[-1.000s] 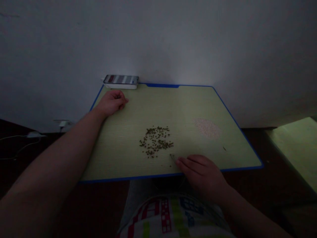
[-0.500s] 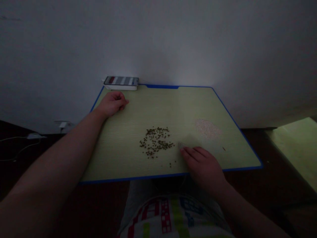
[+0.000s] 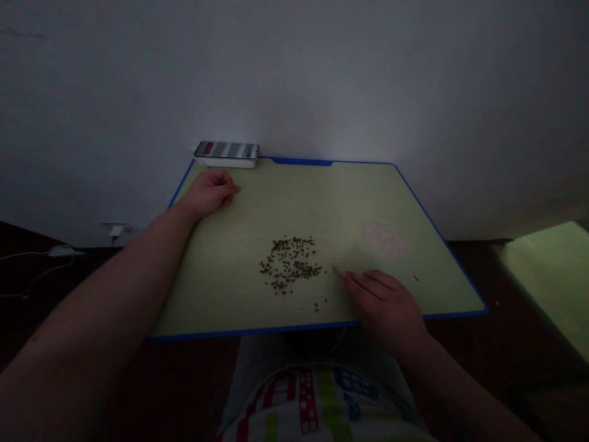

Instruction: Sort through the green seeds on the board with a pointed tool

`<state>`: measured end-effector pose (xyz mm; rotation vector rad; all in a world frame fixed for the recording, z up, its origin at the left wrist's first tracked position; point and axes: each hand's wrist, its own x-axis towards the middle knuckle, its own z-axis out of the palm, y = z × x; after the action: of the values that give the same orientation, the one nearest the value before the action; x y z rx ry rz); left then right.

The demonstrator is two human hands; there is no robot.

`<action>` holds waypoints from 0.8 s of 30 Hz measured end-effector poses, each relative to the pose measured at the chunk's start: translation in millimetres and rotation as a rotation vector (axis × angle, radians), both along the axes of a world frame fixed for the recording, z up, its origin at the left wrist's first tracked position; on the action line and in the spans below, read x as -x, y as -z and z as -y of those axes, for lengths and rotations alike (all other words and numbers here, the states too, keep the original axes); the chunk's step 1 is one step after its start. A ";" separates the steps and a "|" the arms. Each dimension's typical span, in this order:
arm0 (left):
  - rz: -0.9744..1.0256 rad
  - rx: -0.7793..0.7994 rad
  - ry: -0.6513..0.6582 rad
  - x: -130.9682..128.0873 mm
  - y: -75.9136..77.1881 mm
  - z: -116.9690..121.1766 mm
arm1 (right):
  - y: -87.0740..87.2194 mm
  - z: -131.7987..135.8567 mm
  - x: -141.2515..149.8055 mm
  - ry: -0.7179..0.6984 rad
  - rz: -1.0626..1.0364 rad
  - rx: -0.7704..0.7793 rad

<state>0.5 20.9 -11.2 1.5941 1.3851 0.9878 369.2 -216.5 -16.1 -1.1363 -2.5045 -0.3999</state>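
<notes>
While my left hand (image 3: 209, 193) lay loosely curled and empty on the green surface (image 3: 221, 294), my right hand (image 3: 384, 304) rested near the scattered dark seeds (image 3: 289, 264), light, hard grains best taken singly between fingertips; whether it pinched the pale sliver (image 3: 335, 269), I couldn't tell.

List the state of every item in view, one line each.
Left hand: loosely curled, resting on the board.
Right hand: fingers extended, resting on the board.
Small pale sliver: at the right fingertips; whether held, cannot tell.
Pale green rectangular board with blue edging: lying flat.
Dark green seeds: loose, in a scattered cluster.
Pale fine grains: spread in a thin patch.
Black smartphone: lying on a white block, striped screen showing.
</notes>
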 end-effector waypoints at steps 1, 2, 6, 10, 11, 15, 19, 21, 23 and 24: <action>-0.002 0.007 0.000 -0.6 -1.1 0.8 | 0.2 2.4 3.6 -0.024 -0.015 0.009; -0.004 0.012 -0.002 -1.1 -2.0 1.6 | -0.1 4.8 7.1 -0.046 -0.029 0.016; -0.008 0.014 -0.005 -2.0 -3.6 3.2 | -3.6 17.0 21.1 -0.106 -0.078 0.029; 0.007 -0.014 -0.008 -2.4 -3.4 3.3 | -5.0 25.0 32.0 -0.138 -0.077 0.053; 0.012 -0.016 -0.008 -2.6 -3.4 3.2 | -4.6 24.6 33.2 -0.134 -0.074 0.052; 0.029 -0.009 0.003 -2.0 -2.4 1.5 | -1.0 13.8 27.7 -0.075 -0.051 0.018; 0.023 -0.007 -0.002 0.0 0.6 -1.3 | 4.7 -4.7 9.1 -0.016 0.004 0.002; 0.026 -0.004 -0.004 0.0 0.8 -1.3 | 6.6 -14.6 -0.3 0.017 0.034 0.001; 0.020 -0.007 0.002 -0.8 -0.6 0.0 | 6.6 -23.8 -7.3 0.055 0.051 -0.008; 0.014 -0.008 0.004 -1.3 -1.6 0.8 | 5.9 -27.6 -9.6 0.071 0.052 -0.017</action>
<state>1.8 20.1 -9.6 1.5924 1.3691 1.0018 378.7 -188.8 -22.0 -1.2266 -2.5053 -0.4743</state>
